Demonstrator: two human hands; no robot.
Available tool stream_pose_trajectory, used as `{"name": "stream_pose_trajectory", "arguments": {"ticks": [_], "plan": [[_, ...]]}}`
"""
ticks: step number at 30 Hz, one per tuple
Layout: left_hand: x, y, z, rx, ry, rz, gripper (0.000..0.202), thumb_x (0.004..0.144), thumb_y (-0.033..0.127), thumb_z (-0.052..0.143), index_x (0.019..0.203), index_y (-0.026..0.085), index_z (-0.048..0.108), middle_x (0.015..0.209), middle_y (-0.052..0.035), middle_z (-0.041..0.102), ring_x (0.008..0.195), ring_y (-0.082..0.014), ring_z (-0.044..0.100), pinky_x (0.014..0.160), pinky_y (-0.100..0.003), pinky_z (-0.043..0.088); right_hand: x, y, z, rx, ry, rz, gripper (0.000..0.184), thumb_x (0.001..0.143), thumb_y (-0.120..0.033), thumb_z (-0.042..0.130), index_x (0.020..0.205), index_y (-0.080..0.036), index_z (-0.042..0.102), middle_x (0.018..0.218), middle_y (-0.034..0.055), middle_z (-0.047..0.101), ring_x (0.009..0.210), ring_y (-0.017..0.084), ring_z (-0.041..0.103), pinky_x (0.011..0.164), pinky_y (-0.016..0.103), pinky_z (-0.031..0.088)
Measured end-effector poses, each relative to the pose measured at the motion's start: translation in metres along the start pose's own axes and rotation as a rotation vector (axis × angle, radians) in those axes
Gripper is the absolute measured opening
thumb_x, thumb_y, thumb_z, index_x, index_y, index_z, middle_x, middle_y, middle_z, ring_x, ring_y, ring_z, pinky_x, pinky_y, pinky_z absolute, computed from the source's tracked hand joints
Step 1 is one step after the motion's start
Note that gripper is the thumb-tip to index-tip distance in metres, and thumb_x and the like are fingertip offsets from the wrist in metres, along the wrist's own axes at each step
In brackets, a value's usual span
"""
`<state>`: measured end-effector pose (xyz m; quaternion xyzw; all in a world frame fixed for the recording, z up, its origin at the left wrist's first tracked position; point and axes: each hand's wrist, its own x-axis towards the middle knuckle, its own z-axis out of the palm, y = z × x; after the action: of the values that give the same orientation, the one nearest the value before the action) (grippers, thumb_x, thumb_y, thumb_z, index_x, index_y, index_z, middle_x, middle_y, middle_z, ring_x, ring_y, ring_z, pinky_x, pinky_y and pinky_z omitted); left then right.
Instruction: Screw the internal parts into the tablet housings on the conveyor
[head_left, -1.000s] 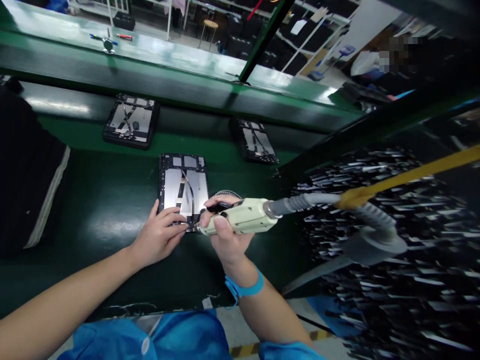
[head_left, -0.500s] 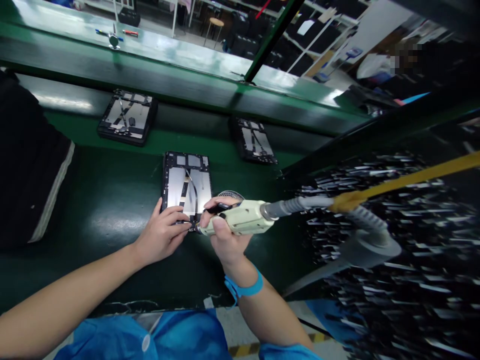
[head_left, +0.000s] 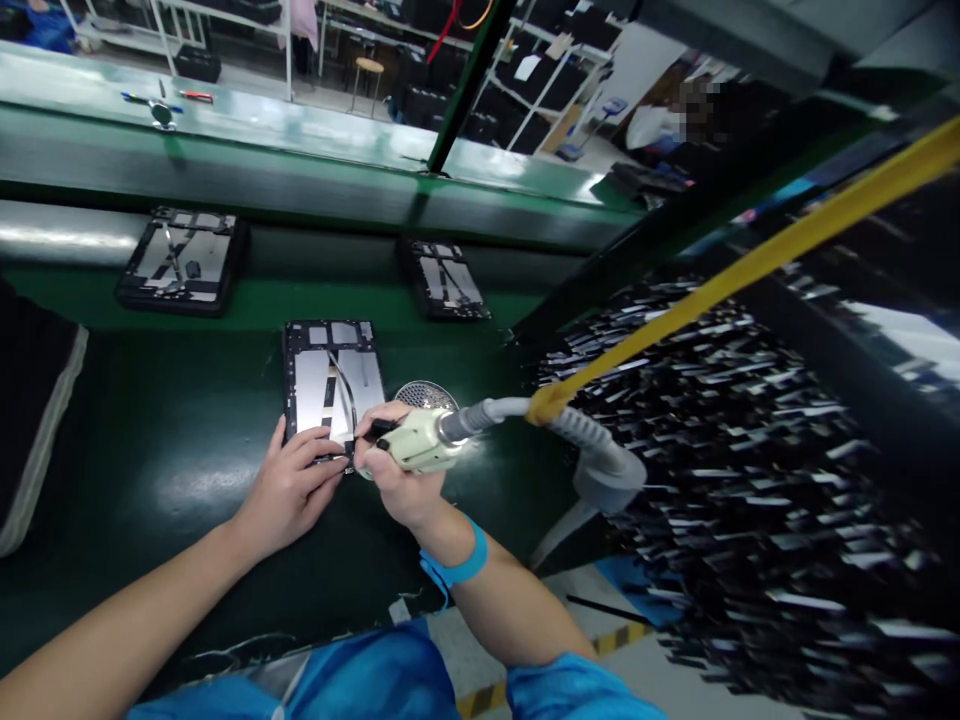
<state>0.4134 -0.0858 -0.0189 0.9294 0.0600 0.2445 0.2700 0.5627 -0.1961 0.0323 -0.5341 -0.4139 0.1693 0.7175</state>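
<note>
An opened tablet (head_left: 366,378) lies flat on the dark green bench, its silver inner plate and a thin dark cable showing. My left hand (head_left: 291,490) holds the tablet's lower left corner, one finger along its left side and the others across its lower edge. In my right hand (head_left: 401,485) is a pale green electric screwdriver (head_left: 427,443), gripped with its nose down at the tablet's lower edge. The driver's tip is hidden by my fingers. Just behind the screwdriver sits a round perforated metal dish (head_left: 421,392).
Two more opened tablets stand further back, one at left (head_left: 184,262) and one at right (head_left: 446,282). Dark fabric (head_left: 34,410) lies far left. A yellow strap (head_left: 705,300) ties up the screwdriver's grey cable (head_left: 499,410). A wall of dark, shiny strips (head_left: 750,470) fills the right.
The view has shifted, so the bench and tablets sit further left in the picture. The screwdriver stands more upright over the tablet's lower edge. Both hands keep their holds.
</note>
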Motion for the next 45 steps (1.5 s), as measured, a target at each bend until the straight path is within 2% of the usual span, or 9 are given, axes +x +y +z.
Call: {"name": "stream_pose_trajectory", "arguments": {"ticks": [2, 5, 8, 11, 17, 30, 36, 41, 45], "plan": [[0.000, -0.001, 0.000, 0.001, 0.007, 0.007, 0.024, 0.099, 0.016, 0.058, 0.114, 0.025, 0.074, 0.119, -0.0062, 0.074, 0.128, -0.0279, 0.060, 0.123, -0.065, 0.021, 0.007, -0.004, -0.009, 0.019, 0.057, -0.032, 0.025, 0.088, -0.038, 0.072, 0.108, -0.026, 0.065, 0.096, 0.0022, 0.068, 0.057, 0.013, 0.064, 0.053, 0.029, 0.055], [0.000, -0.002, 0.001, 0.005, -0.001, 0.012, 0.023, 0.099, 0.016, 0.059, 0.113, 0.025, 0.074, 0.118, -0.0056, 0.074, 0.129, -0.0278, 0.060, 0.123, -0.065, 0.020, 0.020, -0.009, -0.030, -0.011, 0.244, -0.085, 0.023, 0.089, -0.040, 0.068, 0.106, -0.026, 0.064, 0.089, -0.0001, 0.068, 0.052, 0.012, 0.061, 0.048, 0.029, 0.052], [-0.001, -0.002, 0.002, 0.009, -0.003, 0.004, 0.023, 0.099, 0.016, 0.058, 0.112, 0.025, 0.075, 0.119, -0.0053, 0.074, 0.130, -0.0280, 0.059, 0.124, -0.067, 0.018, 0.029, -0.004, -0.049, -0.121, 0.385, -0.105, 0.020, 0.086, -0.034, 0.071, 0.101, -0.025, 0.063, 0.085, -0.0014, 0.068, 0.052, 0.012, 0.061, 0.052, 0.030, 0.053], [-0.001, -0.001, 0.002, 0.009, -0.001, -0.006, 0.023, 0.100, 0.016, 0.058, 0.111, 0.025, 0.075, 0.119, -0.0052, 0.074, 0.130, -0.0279, 0.059, 0.124, -0.067, 0.018, 0.030, 0.006, -0.056, -0.198, 0.444, -0.085, 0.019, 0.083, -0.030, 0.071, 0.098, -0.022, 0.063, 0.085, -0.0006, 0.069, 0.054, 0.012, 0.063, 0.056, 0.031, 0.055], [0.000, 0.001, -0.001, 0.008, -0.023, -0.017, 0.023, 0.100, 0.017, 0.058, 0.112, 0.025, 0.076, 0.119, -0.0055, 0.074, 0.130, -0.0278, 0.059, 0.124, -0.068, 0.018, 0.026, 0.018, -0.055, -0.216, 0.392, -0.053, 0.015, 0.085, -0.026, 0.069, 0.097, -0.021, 0.064, 0.073, -0.0035, 0.066, 0.053, 0.013, 0.063, 0.056, 0.030, 0.054], [0.000, -0.001, 0.000, 0.000, -0.016, -0.019, 0.025, 0.098, 0.015, 0.059, 0.113, 0.026, 0.076, 0.118, -0.0052, 0.074, 0.130, -0.0276, 0.060, 0.125, -0.066, 0.018, 0.028, 0.024, -0.059, -0.224, 0.390, -0.064, 0.014, 0.086, -0.029, 0.070, 0.095, -0.020, 0.063, 0.073, -0.0032, 0.064, 0.054, 0.013, 0.062, 0.058, 0.032, 0.055], [0.001, -0.001, 0.002, -0.009, -0.012, -0.033, 0.022, 0.097, 0.020, 0.061, 0.116, 0.024, 0.073, 0.119, -0.0069, 0.074, 0.130, -0.0287, 0.060, 0.124, -0.067, 0.017, 0.031, 0.008, -0.048, -0.151, 0.437, -0.113, 0.015, 0.086, -0.025, 0.069, 0.099, -0.021, 0.063, 0.087, -0.0007, 0.067, 0.053, 0.011, 0.063, 0.053, 0.029, 0.052], [0.001, -0.001, 0.002, -0.036, -0.024, -0.043, 0.027, 0.095, 0.024, 0.065, 0.122, 0.020, 0.068, 0.123, -0.0099, 0.072, 0.131, -0.0294, 0.059, 0.125, -0.066, 0.014, 0.021, -0.013, -0.017, 0.016, 0.227, -0.093, 0.020, 0.091, -0.034, 0.067, 0.107, -0.024, 0.061, 0.092, -0.0011, 0.066, 0.051, 0.010, 0.063, 0.048, 0.027, 0.051], [0.002, 0.000, 0.001, -0.053, -0.033, -0.056, 0.031, 0.094, 0.024, 0.065, 0.125, 0.021, 0.067, 0.124, -0.0098, 0.071, 0.131, -0.0293, 0.058, 0.126, -0.066, 0.011, 0.007, -0.010, 0.005, 0.101, 0.049, -0.006, 0.027, 0.091, -0.040, 0.070, 0.112, -0.026, 0.060, 0.099, 0.0012, 0.066, 0.056, 0.012, 0.065, 0.052, 0.029, 0.055]]}}
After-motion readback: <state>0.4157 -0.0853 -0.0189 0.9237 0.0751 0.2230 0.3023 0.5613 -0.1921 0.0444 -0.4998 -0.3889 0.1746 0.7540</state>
